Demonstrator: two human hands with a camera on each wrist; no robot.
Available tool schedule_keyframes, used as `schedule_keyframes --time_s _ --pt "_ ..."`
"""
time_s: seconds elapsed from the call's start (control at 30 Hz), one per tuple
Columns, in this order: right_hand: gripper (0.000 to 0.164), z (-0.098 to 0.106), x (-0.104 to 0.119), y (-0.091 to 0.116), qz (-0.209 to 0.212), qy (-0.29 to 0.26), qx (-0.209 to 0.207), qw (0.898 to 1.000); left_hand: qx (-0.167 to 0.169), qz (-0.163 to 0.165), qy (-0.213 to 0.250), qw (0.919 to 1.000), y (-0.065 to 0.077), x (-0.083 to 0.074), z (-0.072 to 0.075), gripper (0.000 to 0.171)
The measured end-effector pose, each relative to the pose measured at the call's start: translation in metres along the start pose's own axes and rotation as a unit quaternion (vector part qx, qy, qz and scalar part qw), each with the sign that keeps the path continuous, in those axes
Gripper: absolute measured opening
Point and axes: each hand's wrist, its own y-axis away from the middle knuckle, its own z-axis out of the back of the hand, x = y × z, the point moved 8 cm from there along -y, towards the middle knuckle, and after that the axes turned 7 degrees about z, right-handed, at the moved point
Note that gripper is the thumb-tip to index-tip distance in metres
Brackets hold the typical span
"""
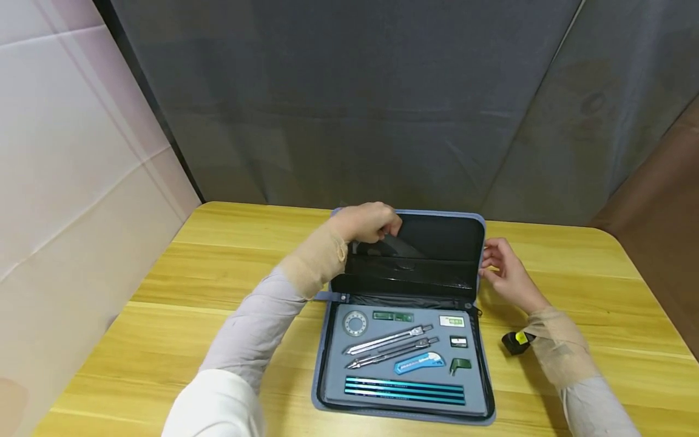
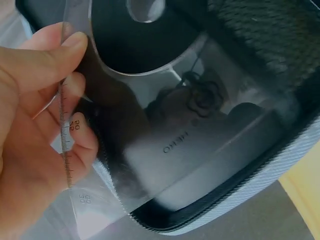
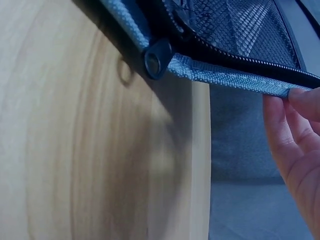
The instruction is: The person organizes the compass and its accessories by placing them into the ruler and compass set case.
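Note:
A zippered drawing-set case [image 1: 318, 388] lies unfolded on the table, its black-lined lid [image 1: 442, 233] raised at the back. My left hand [image 1: 371, 221] is at the lid's upper left and pinches a clear plastic ruler [image 2: 92, 210] between thumb and fingers. Scale marks run along the ruler's edge, and it has curved cutouts. Part of it overlaps the lid's pocket; how far it sits inside I cannot tell. On the other side, my right hand [image 1: 508, 273] pinches the lid's blue fabric edge [image 3: 235, 85] between thumb and fingers.
The case's grey tray holds two compasses [image 1: 390, 341], several pencils [image 1: 404, 389], a blue cutter [image 1: 419, 362], an eraser [image 1: 451, 321], a sharpener [image 1: 459, 342] and a round disc [image 1: 355, 323]. A dark curtain [image 1: 349, 121] hangs behind the wooden table [image 1: 218, 273].

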Motion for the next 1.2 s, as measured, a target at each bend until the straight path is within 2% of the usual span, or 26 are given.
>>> schedule_keyframes --time_s 0.17,0.3,0.4,0.5,0.6,0.67,0.77,0.83,0.93,1.13,1.2 --pt "0.047 0.000 -0.001 0.001 0.006 -0.005 -0.004 1.000 -0.042 0.013 -0.024 0.9988 0.010 -0.002 -0.003 0.018" --pt "0.048 -0.002 -0.002 0.001 -0.001 -0.004 0.000 1.000 -0.072 0.034 -0.056 0.9953 0.019 -0.002 -0.014 0.016" --pt "0.048 -0.002 -0.002 0.001 -0.005 -0.001 0.003 1.000 -0.107 0.036 -0.079 0.9905 0.025 -0.003 -0.021 0.018" --pt "0.048 -0.001 -0.001 0.000 -0.006 -0.005 0.004 1.000 -0.157 0.024 -0.093 0.9829 0.030 -0.006 -0.022 0.023" --pt "0.049 -0.001 -0.001 -0.001 -0.004 -0.008 0.007 1.000 -0.187 0.000 -0.096 0.9776 0.034 -0.008 -0.020 0.024" --pt "0.049 0.000 -0.001 -0.001 -0.004 -0.007 0.008 1.000 -0.193 -0.024 -0.090 0.9767 0.035 -0.010 -0.018 0.025" --pt "0.048 0.000 -0.002 -0.001 -0.003 -0.011 0.006 1.000 -0.179 -0.051 -0.086 0.9788 0.033 -0.012 -0.016 0.027" --pt "0.047 0.000 -0.003 -0.001 -0.002 -0.013 0.003 1.000 -0.163 -0.054 -0.092 0.9810 0.031 -0.013 -0.015 0.028" --pt "0.047 0.000 -0.004 -0.001 -0.001 -0.013 -0.001 1.000 -0.144 -0.037 -0.112 0.9825 0.028 -0.013 -0.017 0.029" --pt "0.047 0.000 -0.005 -0.001 -0.005 -0.011 0.001 1.000 -0.172 -0.016 -0.199 0.9646 0.030 -0.014 -0.019 0.028" --pt "0.047 0.000 -0.005 -0.002 -0.005 -0.010 0.003 1.000 -0.172 -0.012 -0.211 0.9622 0.031 -0.014 -0.019 0.030"
